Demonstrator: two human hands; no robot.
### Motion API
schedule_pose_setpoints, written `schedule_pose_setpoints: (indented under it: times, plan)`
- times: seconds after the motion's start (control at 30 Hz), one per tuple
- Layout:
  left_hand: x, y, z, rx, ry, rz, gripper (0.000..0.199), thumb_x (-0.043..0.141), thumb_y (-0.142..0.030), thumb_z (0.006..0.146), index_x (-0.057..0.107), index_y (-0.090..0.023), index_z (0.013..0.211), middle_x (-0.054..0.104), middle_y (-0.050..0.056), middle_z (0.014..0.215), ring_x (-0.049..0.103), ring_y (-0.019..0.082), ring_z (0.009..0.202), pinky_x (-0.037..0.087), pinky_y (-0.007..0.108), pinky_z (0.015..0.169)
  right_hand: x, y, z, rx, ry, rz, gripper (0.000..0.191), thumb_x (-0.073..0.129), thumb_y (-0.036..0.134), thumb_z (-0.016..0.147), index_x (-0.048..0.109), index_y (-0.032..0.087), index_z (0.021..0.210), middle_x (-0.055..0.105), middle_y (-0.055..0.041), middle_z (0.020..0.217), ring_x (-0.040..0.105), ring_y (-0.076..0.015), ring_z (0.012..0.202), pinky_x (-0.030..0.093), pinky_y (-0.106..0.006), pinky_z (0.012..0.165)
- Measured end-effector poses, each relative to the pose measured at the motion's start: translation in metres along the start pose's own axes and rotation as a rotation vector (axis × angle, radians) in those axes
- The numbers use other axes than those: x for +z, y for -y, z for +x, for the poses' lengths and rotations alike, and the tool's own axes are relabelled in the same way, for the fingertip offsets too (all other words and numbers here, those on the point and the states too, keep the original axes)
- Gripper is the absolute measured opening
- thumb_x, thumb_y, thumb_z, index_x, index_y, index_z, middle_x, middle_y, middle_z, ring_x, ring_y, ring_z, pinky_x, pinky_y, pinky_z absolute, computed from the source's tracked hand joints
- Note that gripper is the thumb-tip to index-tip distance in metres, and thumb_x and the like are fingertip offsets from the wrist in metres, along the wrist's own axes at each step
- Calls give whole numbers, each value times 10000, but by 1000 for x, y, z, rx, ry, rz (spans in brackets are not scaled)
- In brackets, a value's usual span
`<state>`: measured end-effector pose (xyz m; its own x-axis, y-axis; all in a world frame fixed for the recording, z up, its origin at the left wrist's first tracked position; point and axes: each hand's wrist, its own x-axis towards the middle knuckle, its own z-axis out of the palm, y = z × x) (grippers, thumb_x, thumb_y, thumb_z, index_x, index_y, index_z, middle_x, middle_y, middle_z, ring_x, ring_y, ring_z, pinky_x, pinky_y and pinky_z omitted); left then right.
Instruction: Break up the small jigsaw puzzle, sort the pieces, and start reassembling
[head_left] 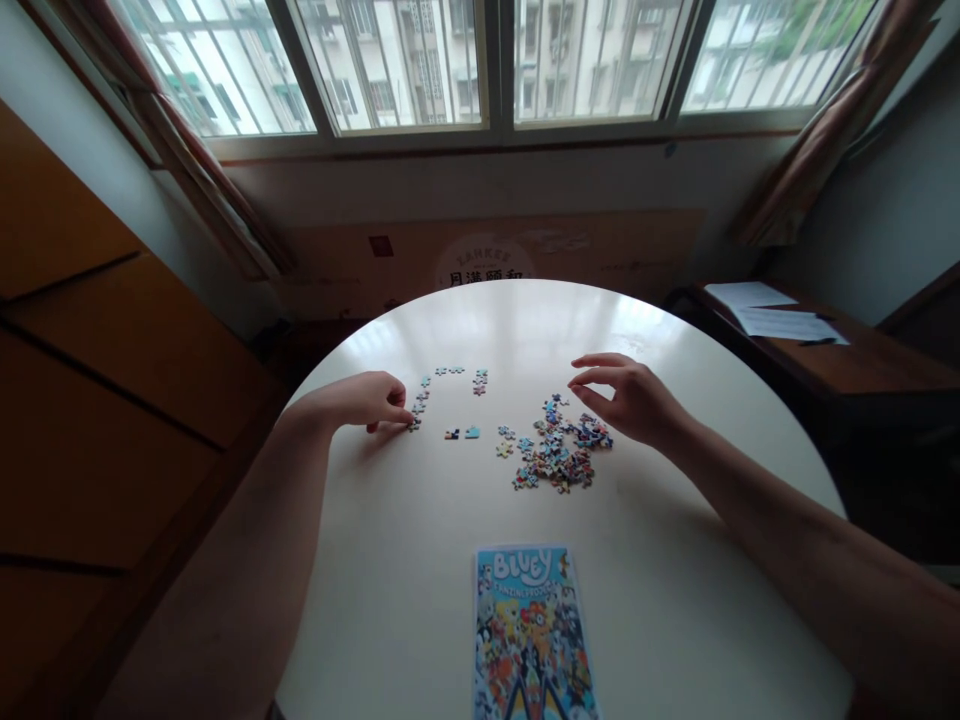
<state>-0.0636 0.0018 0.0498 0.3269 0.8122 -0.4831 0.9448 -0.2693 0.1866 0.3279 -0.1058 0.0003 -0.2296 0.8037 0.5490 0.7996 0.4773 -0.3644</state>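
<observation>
My left hand (379, 400) is at the left of the white table, fingers curled and a fingertip and thumb on a jigsaw puzzle piece (415, 423) at the lower end of a slanting row of pieces (421, 396). My right hand (619, 395) hovers over the table with its fingers apart and nothing in them, just beyond the heap of loose puzzle pieces (559, 455). Two short runs of pieces lie farther back, one along the top (450, 371) and one at the right (480, 381). A dark piece (451, 434) and a blue piece (472, 433) sit between hand and heap.
A colourful "Bluey" picture sheet (531, 630) lies at the near side of the round white table (405, 600). On the right, a brown side table (877, 355) bears papers (787, 324) and a pen. Windows and a printed cardboard panel (322, 255) stand beyond.
</observation>
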Motion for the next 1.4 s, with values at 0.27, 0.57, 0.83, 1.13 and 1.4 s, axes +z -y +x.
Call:
schedule_pose_setpoints:
  times: [0.27,0.57,0.83,1.13,1.4]
  plan:
    - [-4,-16,-5,54,-292,33,518,571,-643,816,448,-205,569,524,25,523,412,146,459,231,309,502,5,-12,-1,31,168,-30,195,641,196,862,793,269,960,691,-55,1224,648,-264,1142,542,-486,1005]
    - [15,-65,-4,447,-560,65,489,541,-480,912,370,-200,548,387,-31,467,325,108,458,225,295,513,5,-12,-1,-10,196,-33,248,593,152,873,784,268,980,675,-54,1257,603,-271,1228,516,-496,1054]
    - [28,-72,7,559,-727,90,447,517,-406,918,372,-200,549,331,-41,488,291,116,484,236,288,525,6,-9,-1,-10,191,-11,271,571,154,879,775,246,1031,677,-73,1257,589,-278,1253,499,-508,1068]
    - [26,-80,0,511,-629,162,444,482,-434,944,453,-197,570,405,-14,506,338,127,498,243,298,538,5,-9,-1,-26,162,13,273,558,142,885,772,258,1009,680,-62,1251,583,-280,1263,509,-544,1051]
    - [26,-97,-14,619,-420,194,363,631,-445,877,578,-192,622,546,-6,564,466,131,545,301,289,576,3,-8,0,-28,138,10,275,531,145,895,781,246,950,690,-69,1228,593,-274,1250,506,-532,1056]
